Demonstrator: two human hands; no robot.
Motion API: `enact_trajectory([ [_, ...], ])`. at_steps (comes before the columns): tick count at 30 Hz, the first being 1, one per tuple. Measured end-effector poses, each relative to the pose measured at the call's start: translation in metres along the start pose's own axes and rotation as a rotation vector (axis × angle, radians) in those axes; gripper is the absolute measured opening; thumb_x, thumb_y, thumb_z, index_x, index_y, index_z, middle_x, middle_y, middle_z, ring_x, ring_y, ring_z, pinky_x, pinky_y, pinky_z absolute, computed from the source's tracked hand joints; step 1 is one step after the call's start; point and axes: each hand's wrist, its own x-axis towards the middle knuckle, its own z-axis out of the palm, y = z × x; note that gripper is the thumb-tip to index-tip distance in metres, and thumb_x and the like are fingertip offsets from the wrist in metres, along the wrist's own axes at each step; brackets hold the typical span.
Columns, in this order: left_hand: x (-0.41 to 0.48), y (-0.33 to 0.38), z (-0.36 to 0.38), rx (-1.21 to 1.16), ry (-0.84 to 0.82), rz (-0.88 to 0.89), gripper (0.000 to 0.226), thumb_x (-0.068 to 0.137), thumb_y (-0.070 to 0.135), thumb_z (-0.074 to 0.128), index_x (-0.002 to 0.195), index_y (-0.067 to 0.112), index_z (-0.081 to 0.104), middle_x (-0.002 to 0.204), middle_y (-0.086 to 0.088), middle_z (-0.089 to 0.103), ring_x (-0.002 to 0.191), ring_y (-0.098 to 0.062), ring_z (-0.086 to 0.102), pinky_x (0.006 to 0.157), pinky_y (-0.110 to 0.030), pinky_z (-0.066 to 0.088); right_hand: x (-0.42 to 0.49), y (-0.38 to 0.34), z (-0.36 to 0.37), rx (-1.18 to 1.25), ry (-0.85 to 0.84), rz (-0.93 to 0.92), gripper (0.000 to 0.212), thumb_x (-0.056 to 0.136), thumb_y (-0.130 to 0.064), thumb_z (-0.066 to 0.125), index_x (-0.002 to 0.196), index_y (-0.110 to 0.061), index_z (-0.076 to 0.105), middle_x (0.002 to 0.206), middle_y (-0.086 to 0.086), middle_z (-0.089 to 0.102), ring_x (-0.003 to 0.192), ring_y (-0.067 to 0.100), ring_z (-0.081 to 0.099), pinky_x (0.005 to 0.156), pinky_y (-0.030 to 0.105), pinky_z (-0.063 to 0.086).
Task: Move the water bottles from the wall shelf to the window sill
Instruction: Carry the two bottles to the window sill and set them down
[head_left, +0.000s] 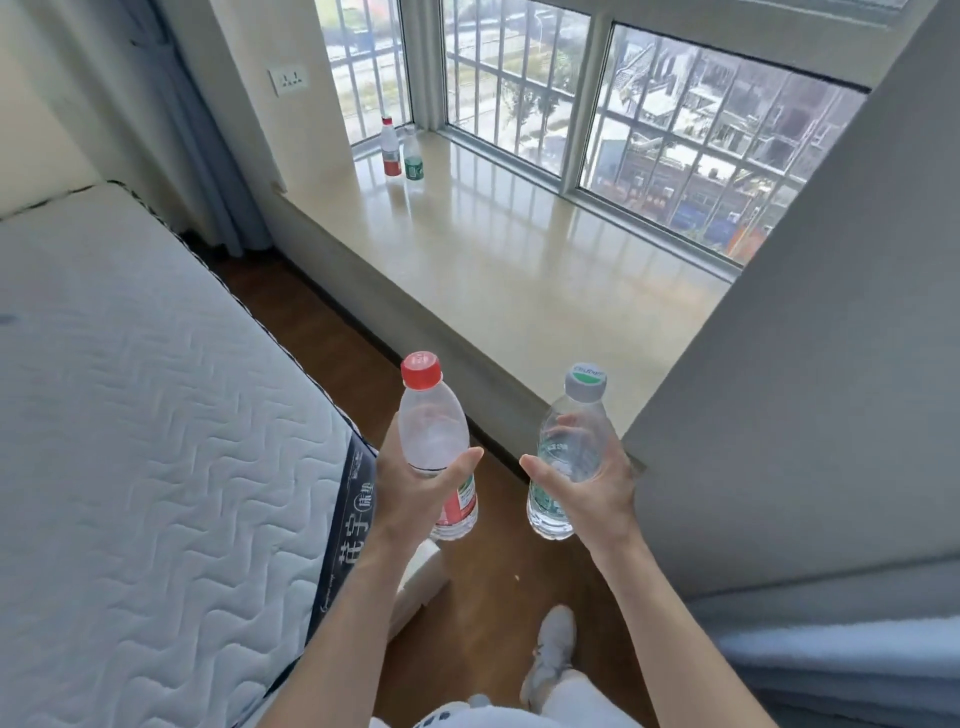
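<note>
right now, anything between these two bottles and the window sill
Nothing visible. Red-capped clear plastic bottle in left hand and grey-capped clear plastic bottle in right hand face the glossy beige window sill; two bottles stand only at its far corner.

Quilted mattress (130, 415) beside wooden floor (498, 561), barred window (649, 119) bright.

Red-capped bottle (434, 441): label partly hidden behind left hand (415, 491); green-labelled bottle (569, 457): print blurred, unreadable; far red bottle (390, 148) and far green bottle (413, 163), window sill's (519, 249) far left corner: labels too small to read.
</note>
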Motion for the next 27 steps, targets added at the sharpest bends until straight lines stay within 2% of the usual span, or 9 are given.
enact_trajectory([
  [3, 0.028, -0.003, 0.003, 0.010, 0.025, -0.011, 0.060, 0.070, 0.029, 0.086, 0.119, 0.032, 0.052, 0.103, 0.013, 0.063, 0.100, 0.005, 0.060, 0.068, -0.005, 0.049, 0.034, 0.005, 0.015, 0.008, -0.046, 0.020, 0.064, 0.061, -0.055, 0.085, 0.111, -0.027, 0.057, 0.103, -0.006, 0.070, 0.098, 0.015, 0.070, 0.086, 0.050, 0.060],
  [6, 0.064, -0.005, 0.007, 0.028, 0.071, -0.021, 0.070, 0.064, 0.044, 0.082, 0.124, 0.030, 0.051, 0.108, 0.010, 0.063, 0.104, -0.010, 0.063, 0.079, -0.014, 0.052, 0.077, 0.009, 0.031, 0.024, -0.092, 0.029, 0.061, 0.061, -0.054, 0.086, 0.109, -0.028, 0.057, 0.101, -0.008, 0.070, 0.098, 0.015, 0.070, 0.089, 0.052, 0.058],
  [7, 0.078, -0.006, 0.009, 0.032, 0.090, -0.021, 0.072, 0.062, 0.046, 0.081, 0.125, 0.028, 0.052, 0.110, 0.008, 0.064, 0.104, -0.014, 0.063, 0.082, -0.018, 0.053, 0.094, 0.010, 0.037, 0.031, -0.109, 0.032, 0.061, 0.061, -0.054, 0.086, 0.108, -0.028, 0.058, 0.101, -0.008, 0.070, 0.099, 0.015, 0.070, 0.090, 0.052, 0.057],
  [9, 0.108, -0.005, 0.013, 0.039, 0.132, -0.027, 0.069, 0.063, 0.042, 0.083, 0.124, 0.026, 0.054, 0.109, 0.006, 0.065, 0.104, -0.014, 0.064, 0.081, -0.016, 0.054, 0.128, 0.010, 0.047, 0.045, -0.153, 0.034, 0.060, 0.060, -0.052, 0.087, 0.107, -0.028, 0.058, 0.100, -0.007, 0.071, 0.097, 0.015, 0.070, 0.091, 0.053, 0.056],
  [13, 0.171, 0.006, 0.028, 0.029, 0.222, -0.067, 0.063, 0.068, 0.033, 0.086, 0.121, 0.031, 0.053, 0.106, 0.013, 0.063, 0.102, -0.010, 0.063, 0.074, -0.008, 0.049, 0.205, 0.006, 0.066, 0.021, -0.248, 0.008, 0.059, 0.060, -0.053, 0.087, 0.104, -0.030, 0.057, 0.099, -0.005, 0.071, 0.093, 0.016, 0.070, 0.088, 0.050, 0.057],
  [17, 0.230, 0.021, 0.047, 0.008, 0.283, -0.109, 0.056, 0.073, 0.021, 0.084, 0.111, 0.042, 0.049, 0.103, 0.022, 0.059, 0.098, 0.012, 0.058, 0.065, 0.000, 0.045, 0.277, 0.003, 0.082, -0.008, -0.390, -0.015, 0.065, 0.058, -0.057, 0.085, 0.110, -0.029, 0.056, 0.103, -0.005, 0.069, 0.095, 0.012, 0.069, 0.087, 0.043, 0.058],
  [21, 0.275, 0.032, 0.053, -0.016, 0.366, -0.121, 0.056, 0.074, 0.020, 0.084, 0.108, 0.045, 0.048, 0.103, 0.026, 0.057, 0.095, 0.020, 0.054, 0.065, 0.002, 0.043, 0.331, 0.000, 0.105, -0.047, -0.491, -0.058, 0.065, 0.059, -0.056, 0.084, 0.110, -0.028, 0.056, 0.103, -0.007, 0.070, 0.095, 0.012, 0.069, 0.086, 0.042, 0.058],
  [25, 0.300, 0.032, 0.046, 0.008, 0.453, -0.129, 0.057, 0.074, 0.023, 0.084, 0.111, 0.045, 0.047, 0.106, 0.024, 0.057, 0.101, 0.002, 0.059, 0.075, -0.006, 0.044, 0.368, -0.005, 0.133, -0.050, -0.541, -0.076, 0.057, 0.061, -0.048, 0.087, 0.106, -0.030, 0.056, 0.100, -0.012, 0.069, 0.090, 0.008, 0.069, 0.082, 0.036, 0.056],
  [27, 0.310, 0.030, 0.041, 0.011, 0.478, -0.151, 0.055, 0.075, 0.025, 0.084, 0.110, 0.045, 0.047, 0.106, 0.024, 0.057, 0.100, -0.003, 0.060, 0.071, -0.006, 0.044, 0.382, -0.007, 0.148, -0.043, -0.563, -0.082, 0.056, 0.062, -0.047, 0.086, 0.106, -0.031, 0.056, 0.098, -0.014, 0.068, 0.090, 0.007, 0.068, 0.082, 0.033, 0.055],
])
